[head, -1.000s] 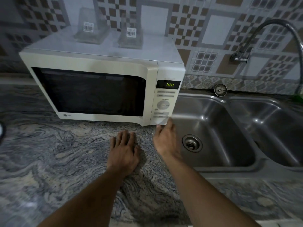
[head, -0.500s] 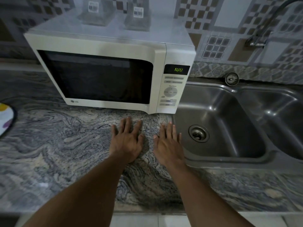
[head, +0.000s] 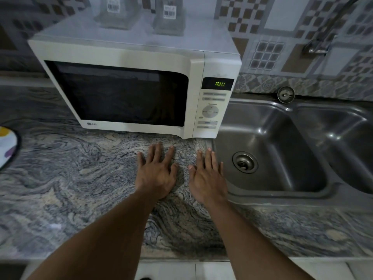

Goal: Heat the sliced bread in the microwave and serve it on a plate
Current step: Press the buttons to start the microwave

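While the microwave sits closed, both hands lie flat.

A grey, swirl-veined stone surface runs along a wall of checkered grey and brown tiles. At right, a steel sink with 2 basins sits below a curved tap. Light is dim.

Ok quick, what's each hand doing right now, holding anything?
Left hand: open, flat on the countertop, holding nothing.
Right hand: open, flat on the countertop, holding nothing.
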### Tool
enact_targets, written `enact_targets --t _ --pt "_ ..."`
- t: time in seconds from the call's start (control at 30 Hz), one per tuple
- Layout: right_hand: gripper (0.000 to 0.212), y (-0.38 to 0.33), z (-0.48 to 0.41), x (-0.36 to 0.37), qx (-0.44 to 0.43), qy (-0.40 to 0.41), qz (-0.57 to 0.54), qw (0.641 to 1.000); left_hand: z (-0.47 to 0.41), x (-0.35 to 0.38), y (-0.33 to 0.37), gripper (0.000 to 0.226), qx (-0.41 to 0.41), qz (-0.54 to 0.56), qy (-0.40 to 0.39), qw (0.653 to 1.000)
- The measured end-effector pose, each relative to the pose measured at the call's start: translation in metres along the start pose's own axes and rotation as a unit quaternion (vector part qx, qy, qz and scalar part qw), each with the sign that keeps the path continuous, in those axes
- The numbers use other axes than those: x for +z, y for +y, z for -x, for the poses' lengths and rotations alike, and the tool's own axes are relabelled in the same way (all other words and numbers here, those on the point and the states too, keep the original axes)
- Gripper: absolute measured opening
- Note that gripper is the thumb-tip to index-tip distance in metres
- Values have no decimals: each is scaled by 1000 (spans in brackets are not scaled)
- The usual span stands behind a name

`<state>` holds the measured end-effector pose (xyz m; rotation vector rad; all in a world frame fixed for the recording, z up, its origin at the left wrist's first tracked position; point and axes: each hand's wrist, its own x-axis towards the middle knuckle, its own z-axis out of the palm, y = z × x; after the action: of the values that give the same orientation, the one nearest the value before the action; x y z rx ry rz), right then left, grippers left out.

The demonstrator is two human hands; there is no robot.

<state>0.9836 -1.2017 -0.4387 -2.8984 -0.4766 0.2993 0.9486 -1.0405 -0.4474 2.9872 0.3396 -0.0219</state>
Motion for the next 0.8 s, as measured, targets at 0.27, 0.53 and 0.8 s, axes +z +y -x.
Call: enact_targets --t 0.27,0.53,0.8 --pt "63 0 1 0 -4 3 2 1000 2 -1 0 62 -4 -10 -7 1000" --pt "63 1 0 4 -5 12 -3 1000 2 0 0 61 -1 -6 -4 1000" --pt "63 1 1 3 -8 12 -2 1000 2 0 0 62 -2 -7 -6 1000"
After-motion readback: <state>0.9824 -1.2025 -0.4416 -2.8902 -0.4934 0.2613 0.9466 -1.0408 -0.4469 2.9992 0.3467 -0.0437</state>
